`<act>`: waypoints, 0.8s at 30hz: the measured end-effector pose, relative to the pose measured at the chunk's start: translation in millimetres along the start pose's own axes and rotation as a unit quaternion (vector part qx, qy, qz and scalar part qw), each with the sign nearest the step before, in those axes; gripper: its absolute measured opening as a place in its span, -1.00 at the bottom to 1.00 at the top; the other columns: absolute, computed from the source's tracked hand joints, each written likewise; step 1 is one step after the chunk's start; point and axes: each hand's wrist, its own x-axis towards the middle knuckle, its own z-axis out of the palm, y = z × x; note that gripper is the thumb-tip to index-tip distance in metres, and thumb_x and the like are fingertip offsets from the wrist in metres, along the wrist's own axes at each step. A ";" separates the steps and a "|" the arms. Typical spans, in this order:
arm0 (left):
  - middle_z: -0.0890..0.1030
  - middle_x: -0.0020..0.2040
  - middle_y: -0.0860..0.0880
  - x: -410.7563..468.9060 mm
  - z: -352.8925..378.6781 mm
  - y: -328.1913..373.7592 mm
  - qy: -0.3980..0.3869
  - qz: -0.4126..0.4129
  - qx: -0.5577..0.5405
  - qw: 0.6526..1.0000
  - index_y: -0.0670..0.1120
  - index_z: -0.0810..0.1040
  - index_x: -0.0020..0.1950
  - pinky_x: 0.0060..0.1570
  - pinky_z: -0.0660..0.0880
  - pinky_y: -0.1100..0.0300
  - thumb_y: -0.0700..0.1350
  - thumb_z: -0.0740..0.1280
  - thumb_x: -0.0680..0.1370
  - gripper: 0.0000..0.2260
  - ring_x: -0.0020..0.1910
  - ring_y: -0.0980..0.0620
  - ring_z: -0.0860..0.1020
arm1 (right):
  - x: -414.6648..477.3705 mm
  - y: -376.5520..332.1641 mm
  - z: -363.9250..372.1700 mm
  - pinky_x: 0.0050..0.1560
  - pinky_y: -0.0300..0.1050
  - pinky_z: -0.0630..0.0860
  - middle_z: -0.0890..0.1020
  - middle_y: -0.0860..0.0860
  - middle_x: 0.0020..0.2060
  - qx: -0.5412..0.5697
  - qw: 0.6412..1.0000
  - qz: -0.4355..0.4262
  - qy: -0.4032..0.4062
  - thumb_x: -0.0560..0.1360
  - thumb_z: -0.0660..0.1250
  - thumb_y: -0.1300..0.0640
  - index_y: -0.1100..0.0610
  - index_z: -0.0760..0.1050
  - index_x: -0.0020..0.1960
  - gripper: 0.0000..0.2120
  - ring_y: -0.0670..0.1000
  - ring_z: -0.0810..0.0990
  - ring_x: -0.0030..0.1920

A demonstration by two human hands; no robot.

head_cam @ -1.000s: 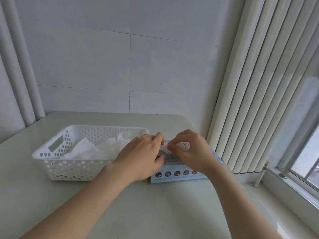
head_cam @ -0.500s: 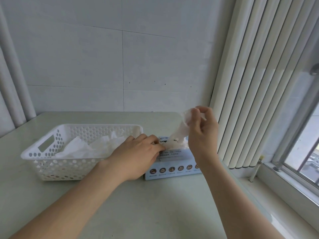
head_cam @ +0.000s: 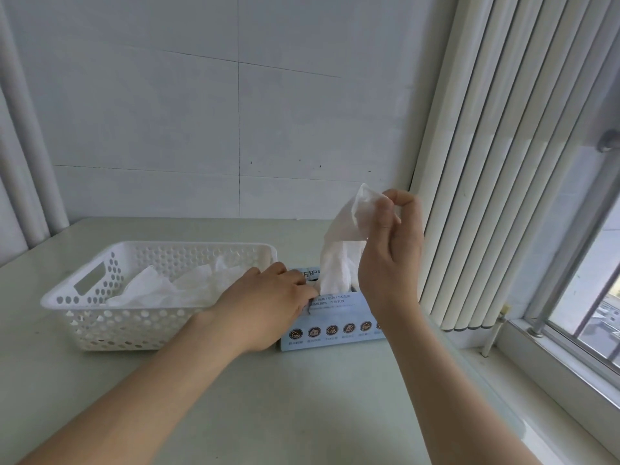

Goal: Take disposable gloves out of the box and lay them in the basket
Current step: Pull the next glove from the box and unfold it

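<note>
Two hands at a pale blue box [head_cam: 335, 330] on a grey-green table [head_cam: 302, 414]. Right hand [head_cam: 391, 253] raised above the box, thumb and forefinger pinching the top edge of a thin white glove [head_cam: 342, 253], other fingers loosely curled behind. Glove drawn up into a crumpled strip, lower end down in the slot on the box top, not yet free. Left hand [head_cam: 268, 303] palm down on the left half of the box, fingers bent a little and pressing on the top just beside the slot, gripping nothing. Box lying flat, a row of round dark icons along its front face, printed text on top partly hidden by the hands. Just left of the box, touching or nearly so, cannot tell which, a white perforated basket [head_cam: 100, 317] with a handle cut-out in its near-left end. Inside it, a loose heap of crumpled white gloves [head_cam: 174, 290], lying below the rim. Behind the table, a plain white panelled wall [head_cam: 235, 112]. To the right, closed vertical blinds [head_cam: 503, 162] and a window [head_cam: 597, 313] with a metal frame.
</note>
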 end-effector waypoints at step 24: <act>0.54 -0.32 0.10 2.6 -35.3 -12.8 0.257 -0.150 -0.449 0.843 0.01 0.64 -0.08 -0.26 0.38 0.11 -0.06 0.24 0.72 -0.75 -0.33 0.10 0.47 | -20.0 18.3 14.4 -0.12 -0.19 0.58 0.74 -0.09 -0.21 -0.074 0.978 0.050 -0.190 0.68 0.30 0.17 -0.05 0.45 0.41 -0.67 -0.10 0.68 -0.16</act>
